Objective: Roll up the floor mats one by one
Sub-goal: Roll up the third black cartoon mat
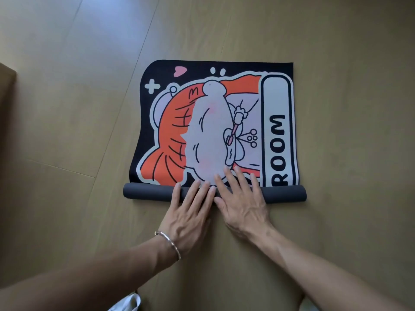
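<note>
Both grips lie flat and straight-fingered, left hand (pixel 190 212) and right hand (pixel 242 198) pressing side by side on the dark grey roll (pixel 146 194) of the black cartoon-printed floor mat (pixel 202 122) on the wooden floor (pixel 348 131), mid-roll; next, I judge, an even forward push.
</note>
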Available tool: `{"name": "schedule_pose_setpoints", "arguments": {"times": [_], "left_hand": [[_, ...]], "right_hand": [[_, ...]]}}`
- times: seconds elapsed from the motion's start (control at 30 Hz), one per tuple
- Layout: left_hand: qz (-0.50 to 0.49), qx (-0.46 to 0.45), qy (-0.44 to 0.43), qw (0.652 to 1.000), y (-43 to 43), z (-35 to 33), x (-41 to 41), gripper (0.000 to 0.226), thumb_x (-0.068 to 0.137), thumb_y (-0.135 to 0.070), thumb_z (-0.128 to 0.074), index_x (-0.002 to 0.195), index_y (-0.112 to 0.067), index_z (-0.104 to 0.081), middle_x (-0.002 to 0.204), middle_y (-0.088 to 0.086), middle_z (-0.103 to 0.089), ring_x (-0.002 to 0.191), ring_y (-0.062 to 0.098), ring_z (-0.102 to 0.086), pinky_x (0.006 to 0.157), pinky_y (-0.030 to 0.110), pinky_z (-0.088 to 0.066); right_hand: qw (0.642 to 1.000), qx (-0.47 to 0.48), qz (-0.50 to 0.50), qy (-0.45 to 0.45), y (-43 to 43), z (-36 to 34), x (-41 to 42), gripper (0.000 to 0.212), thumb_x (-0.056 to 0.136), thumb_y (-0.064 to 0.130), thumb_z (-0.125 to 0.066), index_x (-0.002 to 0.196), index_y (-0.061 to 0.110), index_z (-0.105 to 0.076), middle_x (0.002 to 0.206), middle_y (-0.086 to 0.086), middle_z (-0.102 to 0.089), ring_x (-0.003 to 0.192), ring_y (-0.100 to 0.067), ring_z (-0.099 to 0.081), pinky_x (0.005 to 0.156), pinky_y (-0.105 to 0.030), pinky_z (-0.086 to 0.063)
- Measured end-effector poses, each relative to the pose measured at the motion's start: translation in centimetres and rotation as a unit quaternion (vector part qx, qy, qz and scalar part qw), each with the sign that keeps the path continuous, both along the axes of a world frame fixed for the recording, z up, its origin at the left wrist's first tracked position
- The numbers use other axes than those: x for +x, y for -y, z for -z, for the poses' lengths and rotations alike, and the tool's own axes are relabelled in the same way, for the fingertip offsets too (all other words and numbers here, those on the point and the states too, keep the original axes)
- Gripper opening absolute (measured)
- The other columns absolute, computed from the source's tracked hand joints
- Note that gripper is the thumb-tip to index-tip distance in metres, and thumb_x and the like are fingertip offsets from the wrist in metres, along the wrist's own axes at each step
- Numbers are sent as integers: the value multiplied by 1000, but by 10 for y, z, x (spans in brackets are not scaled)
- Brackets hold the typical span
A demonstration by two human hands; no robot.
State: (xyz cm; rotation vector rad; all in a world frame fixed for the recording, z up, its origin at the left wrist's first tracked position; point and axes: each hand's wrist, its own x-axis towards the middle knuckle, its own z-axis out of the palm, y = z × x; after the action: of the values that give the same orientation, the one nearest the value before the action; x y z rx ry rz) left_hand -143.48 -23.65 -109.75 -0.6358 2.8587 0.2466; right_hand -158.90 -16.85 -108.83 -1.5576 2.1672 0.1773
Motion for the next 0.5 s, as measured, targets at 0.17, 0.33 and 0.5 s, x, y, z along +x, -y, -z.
{"name": "schedule_pose_setpoints", "arguments": {"times": [0.17,0.33,0.5], "left_hand": [[-13,16,17,1000,28,3,-21,61,95,-45,-24,142,-6,-28,147,13,-38,137,28,-35,108,55,-17],[-19,21,64,998,58,2,-48,74,97,-50,-2,137,-4,-42,142,15,-44,132,28,-42,107,58,-19],[-19,-20,85,996,77,-2,-69,74,92,-54,-8,145,-6,-30,153,12,-27,141,25,-28,109,59,-15]], "right_hand": [[999,-40,12,-4,19,-2,-15,60,98,45,-21,131,11,-57,137,-15,-53,128,-34,-49,103,-53,-35],[998,-57,3,-18,9,-8,-15,63,99,48,-17,134,10,-54,139,-15,-51,131,-36,-44,109,-52,-28],[999,-39,24,-4,25,-3,-27,62,98,46,-18,133,11,-55,135,-15,-55,129,-35,-47,106,-45,-20]]}}
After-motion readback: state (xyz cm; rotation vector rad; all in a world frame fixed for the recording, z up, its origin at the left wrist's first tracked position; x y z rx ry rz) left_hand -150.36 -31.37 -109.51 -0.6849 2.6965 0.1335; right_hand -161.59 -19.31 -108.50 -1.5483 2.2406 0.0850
